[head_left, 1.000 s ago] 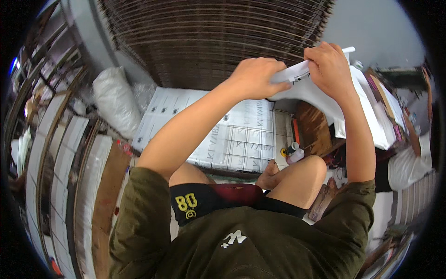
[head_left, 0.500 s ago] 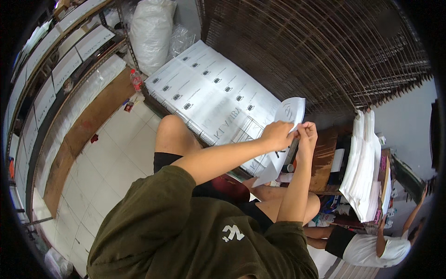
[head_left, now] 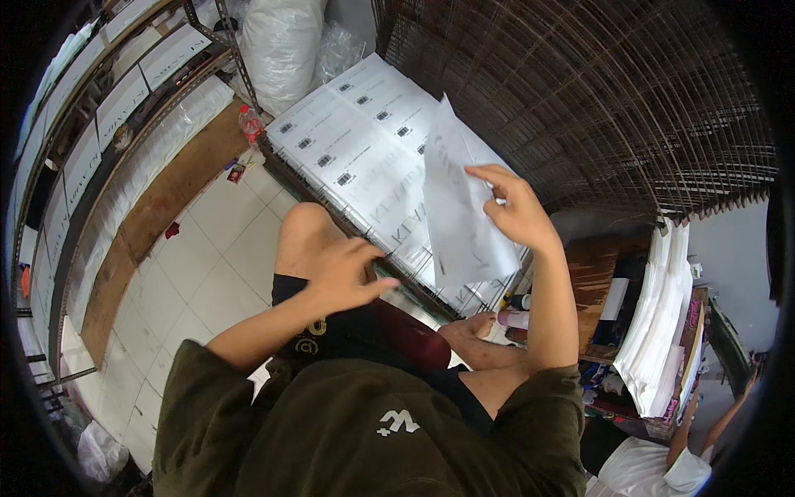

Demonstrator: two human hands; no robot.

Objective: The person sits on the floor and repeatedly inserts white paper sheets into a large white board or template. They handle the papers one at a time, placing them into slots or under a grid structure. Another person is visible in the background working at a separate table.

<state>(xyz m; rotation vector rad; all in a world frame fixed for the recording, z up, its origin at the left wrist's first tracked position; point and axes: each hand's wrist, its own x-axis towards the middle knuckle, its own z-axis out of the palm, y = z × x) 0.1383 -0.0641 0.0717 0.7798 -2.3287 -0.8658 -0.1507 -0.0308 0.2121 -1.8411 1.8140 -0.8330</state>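
Observation:
A loose white sheet of paper with faint printing hangs tilted and slightly curled over a wide stack of printed sheets. My right hand is at the sheet's right side, index finger stretched out and thumb apart from it. Whether those fingertips touch the paper is hard to tell. Over my lap, close to the stack's front edge, my left hand is open with spread fingers and holds nothing.
A dark wire rack rises behind the stack. Shelving with white printed packs curves along the left. A red-labelled bottle stands by the stack's left corner. White sheets hang at right, near another person.
My hands have parted: the left went left toward my lap, the right up and slightly left. The sheet both were holding now spreads over the stack, farther left.

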